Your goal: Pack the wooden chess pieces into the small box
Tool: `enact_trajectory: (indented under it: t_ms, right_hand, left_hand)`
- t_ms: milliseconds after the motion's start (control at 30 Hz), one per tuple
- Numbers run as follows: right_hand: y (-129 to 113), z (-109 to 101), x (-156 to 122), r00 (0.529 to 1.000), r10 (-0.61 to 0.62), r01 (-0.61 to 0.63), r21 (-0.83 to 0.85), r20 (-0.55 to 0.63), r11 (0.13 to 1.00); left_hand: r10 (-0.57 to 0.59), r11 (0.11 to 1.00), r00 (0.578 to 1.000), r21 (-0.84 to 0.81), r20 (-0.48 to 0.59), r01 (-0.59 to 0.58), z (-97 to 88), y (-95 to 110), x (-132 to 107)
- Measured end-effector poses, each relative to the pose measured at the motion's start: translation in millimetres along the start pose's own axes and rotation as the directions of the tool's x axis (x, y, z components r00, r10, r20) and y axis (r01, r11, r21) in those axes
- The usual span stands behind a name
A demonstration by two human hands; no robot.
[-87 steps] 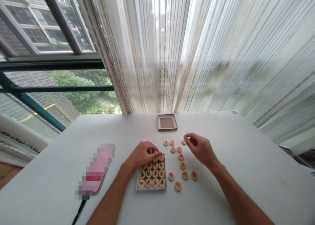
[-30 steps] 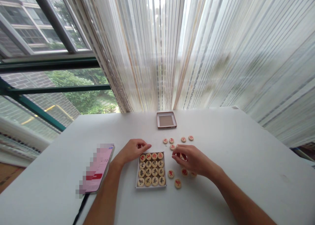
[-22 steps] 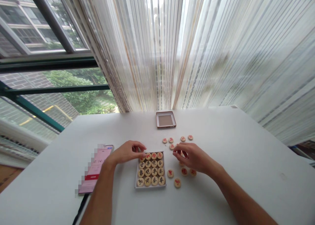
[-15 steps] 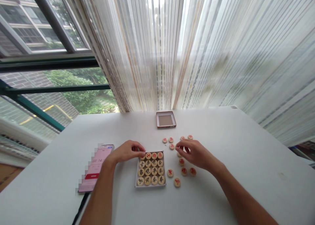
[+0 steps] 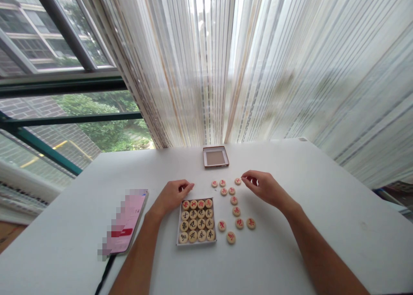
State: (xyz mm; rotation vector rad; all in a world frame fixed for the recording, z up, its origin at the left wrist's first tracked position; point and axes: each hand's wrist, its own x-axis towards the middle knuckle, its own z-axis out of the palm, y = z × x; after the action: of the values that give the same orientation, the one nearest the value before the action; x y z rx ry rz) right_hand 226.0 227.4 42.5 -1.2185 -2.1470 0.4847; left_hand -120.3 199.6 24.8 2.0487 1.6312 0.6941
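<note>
A shallow square box (image 5: 196,243) stands before me, filled with rows of round wooden xiangqi pieces, the far row in red characters and the others in black. Just beyond its far left corner is my left hand (image 5: 172,196), its fingers curled in and no piece showing in it. My right hand (image 5: 264,189) reaches to the far end of the loose red pieces, with its fingertips pinched over a xiangqi piece that they hide. Beside those fingertips lies a red-marked piece (image 5: 238,181). More loose red pieces, such as one horse piece (image 5: 231,237), lie right of the box.
An open box lid (image 5: 216,157) lies at the back of the white table (image 5: 274,260). To the left, a phone (image 5: 127,226) with a pink screen rests beside a dark cable (image 5: 106,273). String curtains (image 5: 209,92) hang behind the table's far edge.
My left hand has drawn away from the box's far left piece, which now shows in its slot. My right hand has moved farther out, over the outermost loose red piece.
</note>
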Motion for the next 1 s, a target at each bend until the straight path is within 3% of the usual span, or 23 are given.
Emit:
enact_trajectory:
  t_ms: [167, 267, 400, 567, 1000]
  right_hand:
    - [18, -4, 1, 0.996, 0.052, -0.058, -0.089, -0.071, 0.994]
    - [24, 1, 3, 0.995, -0.025, 0.015, -0.112, -0.092, 0.994]
    - [24, 16, 4, 0.99, -0.142, 0.139, -0.134, -0.016, 0.981]
    - [21, 28, 4, 0.989, -0.147, 0.151, -0.16, 0.031, 0.976]
    - [24, 35, 6, 0.992, -0.122, 0.121, -0.172, 0.004, 0.978]
  left_hand:
    - [0.031, 0.997, 0.998, 0.073, -0.051, -0.027, 5.0, 7, 0]
    - [0.039, 0.996, 0.998, 0.078, -0.059, -0.034, 8.5, 10, 0]
    - [0.036, 0.999, 0.997, -0.037, 0.063, -0.033, 9.6, 12, -2]
    - [0.014, 0.987, 0.976, -0.158, 0.219, 0.021, 4.8, 13, -5]
    - [0.008, 0.984, 0.961, -0.171, 0.276, 0.041, 2.8, 13, -4]
